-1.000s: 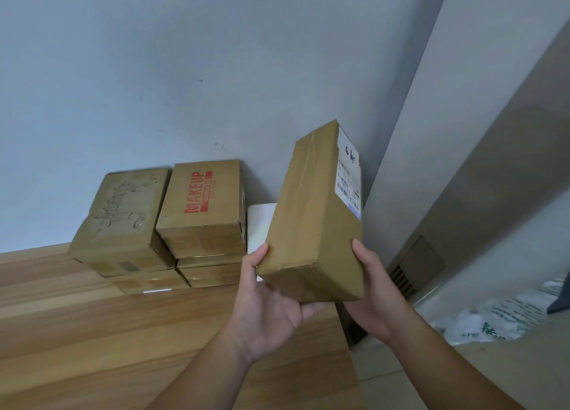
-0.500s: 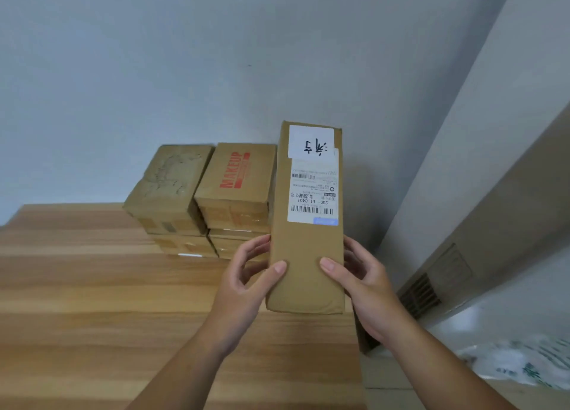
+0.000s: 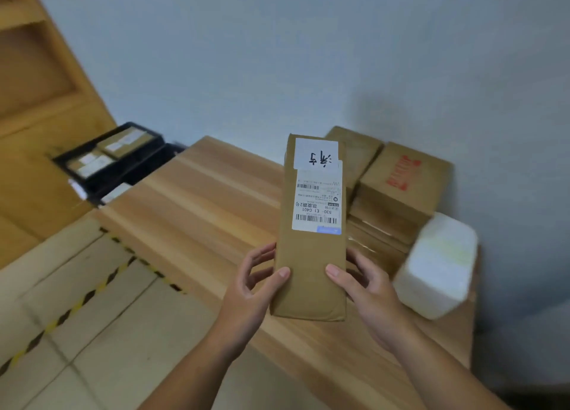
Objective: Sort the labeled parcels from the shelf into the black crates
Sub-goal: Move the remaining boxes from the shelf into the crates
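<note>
A long brown cardboard parcel [image 3: 311, 255] with a white shipping label and a handwritten sticker on top stands upright in front of me. My left hand [image 3: 256, 289] grips its lower left edge, thumb on the front face. My right hand [image 3: 367, 289] grips the lower right edge the same way. Black crates [image 3: 123, 166] holding several labeled parcels sit at the far left, past the end of the wooden shelf top [image 3: 197, 212].
A stack of brown boxes [image 3: 398, 200], one with red print, stands against the wall at the right. A white foam box [image 3: 438, 264] lies in front of it. Tiled floor with yellow-black tape [image 3: 80, 301] is at lower left; wooden shelving [image 3: 34, 79] is at upper left.
My view has swung left, bringing the black crates and floor into sight. The parcel stays upright in both hands, label facing me.
</note>
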Action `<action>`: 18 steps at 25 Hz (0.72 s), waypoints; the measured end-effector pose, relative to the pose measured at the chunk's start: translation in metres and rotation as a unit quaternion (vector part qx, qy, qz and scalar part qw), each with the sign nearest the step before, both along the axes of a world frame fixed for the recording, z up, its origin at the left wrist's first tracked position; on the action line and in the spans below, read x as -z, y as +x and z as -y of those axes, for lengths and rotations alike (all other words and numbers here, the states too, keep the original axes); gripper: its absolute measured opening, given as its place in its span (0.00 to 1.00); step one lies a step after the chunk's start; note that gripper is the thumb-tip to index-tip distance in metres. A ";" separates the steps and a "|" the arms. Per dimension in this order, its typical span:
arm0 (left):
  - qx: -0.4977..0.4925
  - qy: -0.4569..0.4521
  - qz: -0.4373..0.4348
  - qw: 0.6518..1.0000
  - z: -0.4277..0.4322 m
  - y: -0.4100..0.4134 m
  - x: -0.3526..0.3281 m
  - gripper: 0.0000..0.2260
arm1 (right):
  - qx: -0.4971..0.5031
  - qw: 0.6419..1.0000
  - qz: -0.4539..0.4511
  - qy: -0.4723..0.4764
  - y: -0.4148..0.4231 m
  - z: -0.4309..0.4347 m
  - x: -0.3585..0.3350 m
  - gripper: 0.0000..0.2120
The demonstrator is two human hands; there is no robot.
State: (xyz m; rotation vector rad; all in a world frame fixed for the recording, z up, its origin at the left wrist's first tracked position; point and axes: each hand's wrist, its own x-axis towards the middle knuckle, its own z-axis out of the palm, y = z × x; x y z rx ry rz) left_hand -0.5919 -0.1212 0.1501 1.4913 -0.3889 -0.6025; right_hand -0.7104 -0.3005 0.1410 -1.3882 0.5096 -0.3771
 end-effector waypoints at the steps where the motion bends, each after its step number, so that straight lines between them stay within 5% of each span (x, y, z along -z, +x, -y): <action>1: -0.027 -0.005 -0.006 1.000 -0.022 0.012 0.001 0.26 | -0.025 1.000 -0.002 -0.002 0.021 -0.016 0.000 0.24; 18: -0.323 -0.033 -0.019 0.946 -0.291 0.134 0.012 0.22 | -0.311 0.950 0.019 -0.026 0.259 -0.262 -0.008 0.22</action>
